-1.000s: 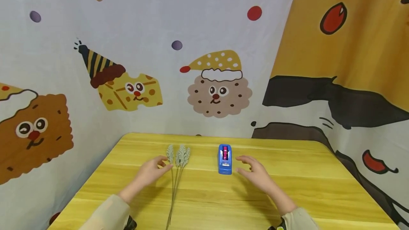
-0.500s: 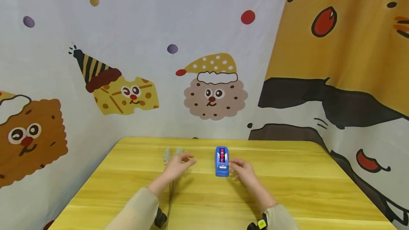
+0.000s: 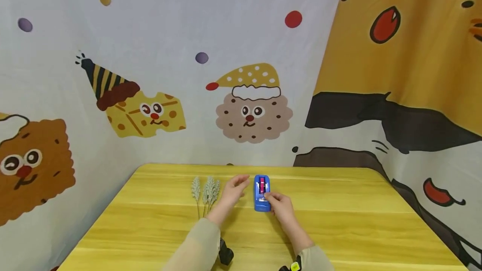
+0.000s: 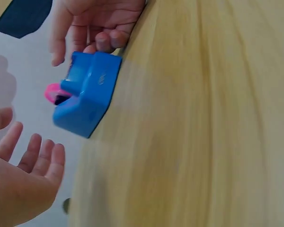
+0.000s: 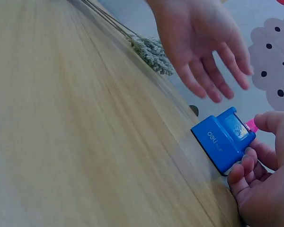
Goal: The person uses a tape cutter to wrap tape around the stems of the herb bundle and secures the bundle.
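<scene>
In the head view, a blue tape dispenser (image 3: 262, 193) stands on the yellow wooden bench (image 3: 357, 216), toward its far edge and near the middle. The right hand (image 3: 279, 205) rests against the dispenser's near right side, its fingers curled at the blue body and the thumb up near the top. The left hand (image 3: 234, 189) hovers just left of the dispenser, fingers straight and spread, holding nothing and apart from the blue body. A small bunch of grey dried wheat stalks (image 3: 205, 191) lies on the bench just left of that hand, heads pointing away from the person. Behind the bench hangs a cartoon-printed cloth backdrop (image 3: 248, 99). In the left wrist view, the left hand (image 4: 21, 184) shows in the lower left corner with relaxed, open fingers, clear of the dispenser (image 4: 87, 92); a pink tape roll (image 4: 54, 92) sticks out of the dispenser's side, and the right hand (image 4: 97, 23) touches its other end with bent fingertips. In the right wrist view, the right hand (image 5: 267, 182) cradles the dispenser (image 5: 223, 139) at the bench's edge, fingertips curled under its blue base and the thumb above it. The left hand (image 5: 203, 45) hangs open above, palm down, and the wheat stalks (image 5: 151, 53) lie beyond it on the wood.
</scene>
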Available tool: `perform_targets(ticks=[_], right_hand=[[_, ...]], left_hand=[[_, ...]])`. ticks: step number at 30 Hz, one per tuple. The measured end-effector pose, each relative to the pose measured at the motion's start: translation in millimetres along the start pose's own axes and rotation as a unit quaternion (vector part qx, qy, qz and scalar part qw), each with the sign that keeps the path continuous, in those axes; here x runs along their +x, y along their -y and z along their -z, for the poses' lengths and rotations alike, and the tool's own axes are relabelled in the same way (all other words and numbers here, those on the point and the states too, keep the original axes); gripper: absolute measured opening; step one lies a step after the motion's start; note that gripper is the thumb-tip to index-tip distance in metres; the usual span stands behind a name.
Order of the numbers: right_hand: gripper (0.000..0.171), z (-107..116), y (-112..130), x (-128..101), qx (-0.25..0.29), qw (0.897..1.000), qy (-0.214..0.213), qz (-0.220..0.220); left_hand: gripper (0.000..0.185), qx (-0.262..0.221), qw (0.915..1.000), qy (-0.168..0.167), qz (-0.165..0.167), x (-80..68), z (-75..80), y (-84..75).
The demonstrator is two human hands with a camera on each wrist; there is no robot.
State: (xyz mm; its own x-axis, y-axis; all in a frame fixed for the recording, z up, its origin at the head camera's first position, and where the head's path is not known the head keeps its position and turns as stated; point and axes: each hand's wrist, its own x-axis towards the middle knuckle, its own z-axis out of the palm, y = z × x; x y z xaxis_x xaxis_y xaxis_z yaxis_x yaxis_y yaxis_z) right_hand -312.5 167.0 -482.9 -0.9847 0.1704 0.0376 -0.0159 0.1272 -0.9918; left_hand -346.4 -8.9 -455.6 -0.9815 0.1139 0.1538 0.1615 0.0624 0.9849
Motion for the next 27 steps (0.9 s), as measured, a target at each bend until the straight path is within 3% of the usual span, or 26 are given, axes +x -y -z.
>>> perform_targets(ticks=[5, 11, 15, 27], right_hand=[[0.036, -7, 0, 2, -0.011, 1.000, 0.016, 0.017], [0.036, -10, -2, 5, -0.016, 0.999, 0.025, 0.017], [0.035, -7, -4, 6, -0.020, 0.999, 0.019, 0.017], [0.030, 3, -8, 3, -0.010, 1.000, 0.009, 0.017]], left_hand=[[0.037, -0.048, 0.9982, -0.032, 0.018, 9.1, -9.7, 12.5], [0.041, -0.080, 0.9958, -0.009, 0.045, 10.6, -12.4, 23.1], [0.039, -0.089, 0.9950, 0.011, 0.044, 12.5, -14.2, 28.9], [0.038, -0.021, 0.9986, 0.026, 0.041, 11.6, -27.9, 33.7]])
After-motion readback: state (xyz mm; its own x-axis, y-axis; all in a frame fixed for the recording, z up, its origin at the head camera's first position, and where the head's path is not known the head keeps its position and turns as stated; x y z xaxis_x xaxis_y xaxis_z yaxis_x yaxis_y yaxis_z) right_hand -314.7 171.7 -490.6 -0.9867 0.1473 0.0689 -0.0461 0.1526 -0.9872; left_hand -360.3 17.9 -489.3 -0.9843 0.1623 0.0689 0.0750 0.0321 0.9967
